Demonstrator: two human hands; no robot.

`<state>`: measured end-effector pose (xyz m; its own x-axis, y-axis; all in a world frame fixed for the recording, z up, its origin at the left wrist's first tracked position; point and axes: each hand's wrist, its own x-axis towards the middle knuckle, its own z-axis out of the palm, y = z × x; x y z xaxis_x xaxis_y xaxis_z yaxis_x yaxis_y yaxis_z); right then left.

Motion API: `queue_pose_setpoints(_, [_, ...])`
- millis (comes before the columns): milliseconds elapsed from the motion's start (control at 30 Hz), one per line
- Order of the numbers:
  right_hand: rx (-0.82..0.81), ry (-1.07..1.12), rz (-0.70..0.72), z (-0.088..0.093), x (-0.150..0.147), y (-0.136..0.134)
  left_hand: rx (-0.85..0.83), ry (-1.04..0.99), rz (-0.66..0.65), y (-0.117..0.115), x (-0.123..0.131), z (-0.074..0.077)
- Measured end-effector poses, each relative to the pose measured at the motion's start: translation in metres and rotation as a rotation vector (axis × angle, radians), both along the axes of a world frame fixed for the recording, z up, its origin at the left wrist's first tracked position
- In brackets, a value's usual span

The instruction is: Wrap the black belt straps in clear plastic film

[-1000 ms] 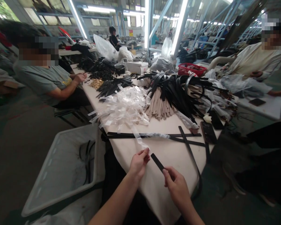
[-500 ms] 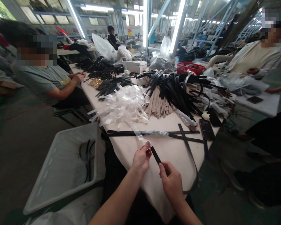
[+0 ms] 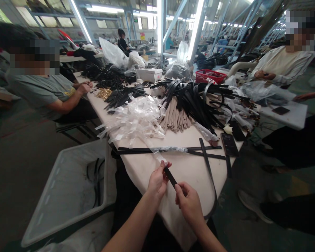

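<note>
My left hand (image 3: 157, 181) pinches the near end of a clear plastic sleeve (image 3: 160, 156), with its fingertips right where a black strap's tip meets the plastic. Between finger and thumb, my right hand (image 3: 189, 203) grips the black strap (image 3: 170, 177) a short way behind that tip. The strap's rest loops out to the right and back up over the table. How far the tip sits inside the sleeve is hidden by my left fingers. Just beyond lie other black straps (image 3: 136, 151), crossed, with a wrapped clear plastic middle (image 3: 173, 149).
A pile of clear plastic sleeves (image 3: 136, 117) and a heap of black straps (image 3: 183, 92) cover the table's (image 3: 199, 171) middle. A phone (image 3: 229, 144) lies at the right edge. A white bin (image 3: 60, 196) stands at left. One person (image 3: 47, 89) sits at left, others at right.
My right hand has moved the strap up and left, so its tip now meets the sleeve at my left fingers. The gap between them has closed. The view has shifted slightly.
</note>
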<state>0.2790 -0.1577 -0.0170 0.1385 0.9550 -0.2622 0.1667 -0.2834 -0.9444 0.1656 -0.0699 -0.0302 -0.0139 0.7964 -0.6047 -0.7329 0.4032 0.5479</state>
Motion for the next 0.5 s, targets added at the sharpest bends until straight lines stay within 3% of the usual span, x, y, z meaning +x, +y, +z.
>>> queue_pose_setpoints(200, [-0.019, 0.046, -0.051, -0.0034, 0.001, 0.0054, 0.06, 0.041, -0.103, -0.0052, -0.0002, -0.001])
queue_pose_setpoints(500, [-0.037, 0.045, -0.051, -0.0048, 0.0001, 0.0042, 0.147, 0.168, -0.156, -0.0074, -0.0028, -0.0043])
